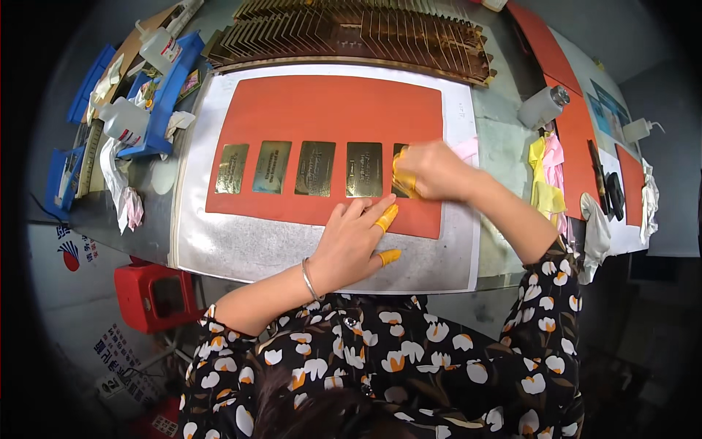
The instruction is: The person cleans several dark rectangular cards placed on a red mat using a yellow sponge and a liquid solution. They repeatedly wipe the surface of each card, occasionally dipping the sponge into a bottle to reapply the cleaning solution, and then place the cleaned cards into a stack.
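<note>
Several dark, brass-coloured metal plates with raised markings lie in a row on an orange-red mat (pixel 329 110). They include a leftmost plate (pixel 232 168), a middle plate (pixel 316 169) and a plate (pixel 364 170) beside my hands. My right hand (pixel 439 172) is closed over the rightmost plate (pixel 399 157), covering much of it. Yellow shows at its curled fingertips; what they grip, if anything, is hidden. My left hand (pixel 355 241) rests with fingers stretched out, fingertips at that plate's lower edge. Yellow finger cots cover two of its digits.
Behind the mat stands a long slotted metal rack (pixel 351 36). Blue trays (pixel 164 110) and white squeeze bottles (pixel 124 121) sit at the left. A metal-capped bottle (pixel 543 107) and yellow and pink cloths (pixel 547 175) are at the right. A red stool (pixel 157 296) stands lower left.
</note>
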A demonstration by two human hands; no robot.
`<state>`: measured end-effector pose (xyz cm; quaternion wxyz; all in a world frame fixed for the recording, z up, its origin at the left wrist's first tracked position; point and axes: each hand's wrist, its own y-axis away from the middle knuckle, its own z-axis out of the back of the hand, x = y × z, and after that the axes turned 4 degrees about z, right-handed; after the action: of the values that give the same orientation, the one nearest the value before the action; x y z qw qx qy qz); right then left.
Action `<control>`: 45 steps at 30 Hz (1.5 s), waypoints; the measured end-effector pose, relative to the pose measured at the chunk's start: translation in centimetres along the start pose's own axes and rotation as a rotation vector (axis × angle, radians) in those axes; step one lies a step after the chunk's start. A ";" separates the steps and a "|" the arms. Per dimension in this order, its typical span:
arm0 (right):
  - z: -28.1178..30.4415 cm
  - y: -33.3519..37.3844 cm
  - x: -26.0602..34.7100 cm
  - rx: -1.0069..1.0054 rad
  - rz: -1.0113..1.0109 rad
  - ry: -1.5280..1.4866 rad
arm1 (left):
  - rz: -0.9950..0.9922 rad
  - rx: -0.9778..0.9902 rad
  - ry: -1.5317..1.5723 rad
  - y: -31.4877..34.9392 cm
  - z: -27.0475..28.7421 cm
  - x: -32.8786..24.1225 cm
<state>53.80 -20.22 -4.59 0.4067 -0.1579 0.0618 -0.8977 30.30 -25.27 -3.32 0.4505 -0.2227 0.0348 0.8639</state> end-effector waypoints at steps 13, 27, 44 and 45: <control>0.8 1.7 -1.5 -0.054 -0.210 -0.033 | 0.017 -0.002 0.008 -0.3 0.4 -0.2; 0.2 3.2 6.1 0.106 -0.043 -0.086 | 0.021 0.044 0.112 0.8 1.1 0.1; 0.9 2.8 0.3 -0.154 -0.465 0.053 | 0.009 0.048 0.027 -0.9 0.4 0.0; 1.0 3.0 0.2 -0.138 -0.447 0.068 | 0.016 0.059 0.032 -0.9 0.4 -0.2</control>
<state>56.10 -22.31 -4.33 0.1835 -0.1648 0.1003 -0.9639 30.97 -24.79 -2.76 0.4495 -0.2227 0.0694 0.8623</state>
